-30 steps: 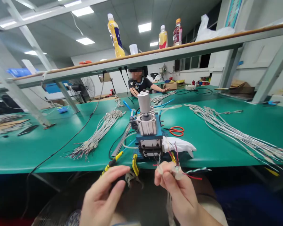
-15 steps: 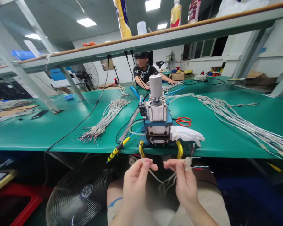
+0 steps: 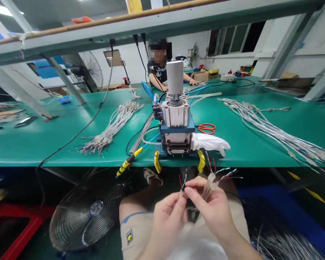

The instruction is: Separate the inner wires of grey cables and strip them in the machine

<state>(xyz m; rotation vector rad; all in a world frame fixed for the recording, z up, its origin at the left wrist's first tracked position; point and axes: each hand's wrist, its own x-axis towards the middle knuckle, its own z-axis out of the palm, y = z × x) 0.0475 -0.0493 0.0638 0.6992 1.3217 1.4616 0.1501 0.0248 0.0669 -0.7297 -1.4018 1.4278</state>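
My left hand [image 3: 168, 216] and my right hand [image 3: 211, 207] are held together over my lap, below the table's front edge. Both pinch thin grey cable ends [image 3: 206, 187] with red, green and striped wire tips fanning upward. My left fingers pinch one end with short red and white tips [image 3: 182, 186]. My right hand grips another end whose coloured wires [image 3: 224, 174] spread to the right. Straight ahead, a blue and silver pneumatic press [image 3: 176, 124] stands at the edge of the green table [image 3: 43, 144].
A white glove [image 3: 211, 143] lies right of the press, orange scissors [image 3: 206, 128] behind it. Cable bundles lie at left [image 3: 111, 128] and right [image 3: 268, 126]. A floor fan [image 3: 89, 213] stands under the table. A person [image 3: 158, 66] sits opposite. More cables [image 3: 281, 245] lie beside my right leg.
My hands have come closer together and the wire tips now point up. My view has tilted lower, showing more of my lap and the floor fan.
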